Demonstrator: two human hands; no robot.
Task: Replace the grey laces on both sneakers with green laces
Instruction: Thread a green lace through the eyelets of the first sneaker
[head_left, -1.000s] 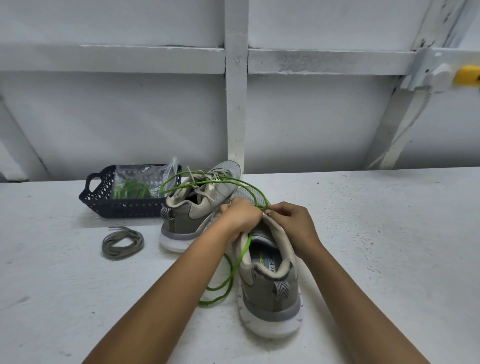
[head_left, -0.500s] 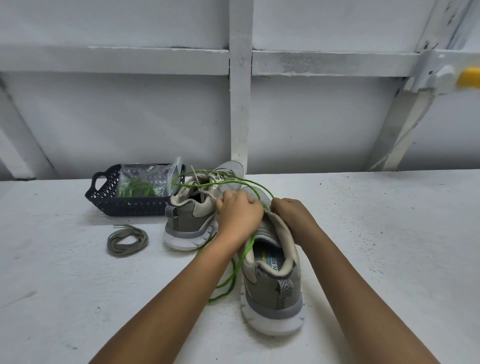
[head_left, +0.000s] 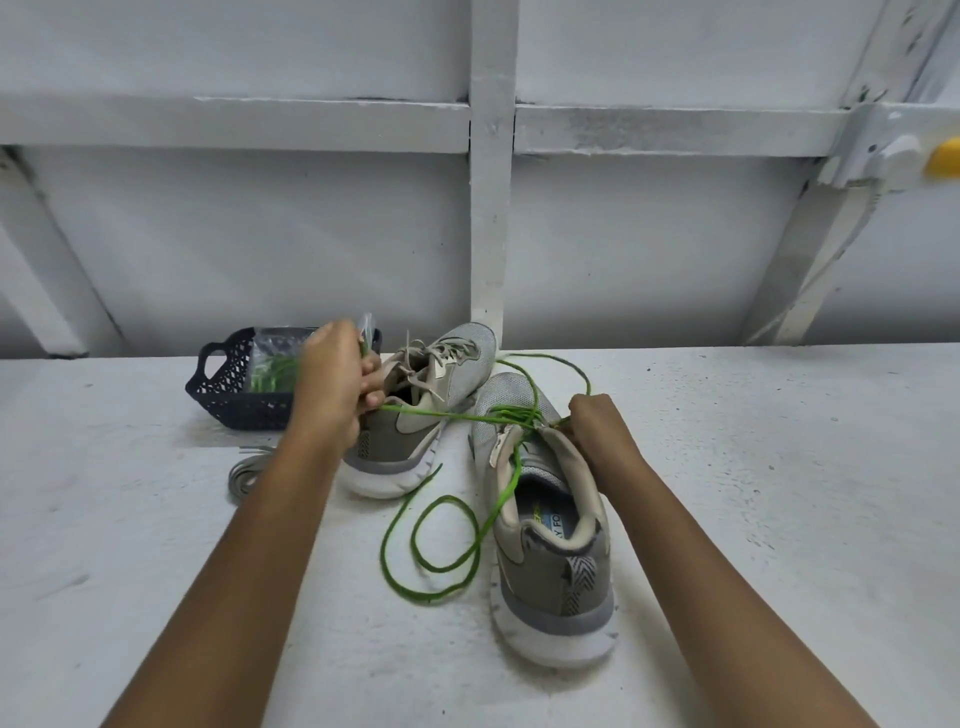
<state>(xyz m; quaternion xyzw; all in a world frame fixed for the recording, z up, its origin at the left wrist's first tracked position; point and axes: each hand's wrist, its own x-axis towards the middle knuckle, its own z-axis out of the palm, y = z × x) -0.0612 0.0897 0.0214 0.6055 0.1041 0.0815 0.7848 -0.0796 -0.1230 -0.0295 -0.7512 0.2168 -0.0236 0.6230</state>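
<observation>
1. Gripping the green lace (head_left: 514, 415) in tightly curled fingers, the left hand (head_left: 332, 379) hangs over the heel of the far shoe (head_left: 405, 436), at 10 o'clock from the near shoe (head_left: 550, 571).
2. The right hand (head_left: 597, 426) sits at 1 o'clock of the near shoe's opening. Its fingers are curled and pinch the upper at the top right eyelet; whether they also catch the lace cannot be told.
3. The green lace is threaded through the near shoe's eyelets, between the two hands. One stretch runs taut from there to the left hand, roughly along the 3-to-9 line.
4. One slack part drops past the shoe's left side and lies in a loop on the table (head_left: 753, 519) at 9 o'clock of the shoe, between the forearms. Another part arcs over the toe, at 12 o'clock of the right hand.
5. The near shoe stands upright, its long axis near 12-to-6, with the toe tipped toward 11 and the heel toward the person.
6. The far shoe points its toe to 1 o'clock and has pale laces hanging loose; it lies just beside the near shoe's toe.
7. A dark basket (head_left: 218, 387) at 10 o'clock holds a clear bag (head_left: 275, 358) with green inside; the left hand covers its right end.
8. A grey lace (head_left: 244, 475) lies at 6 o'clock of the basket, partly hidden by the left forearm.
</observation>
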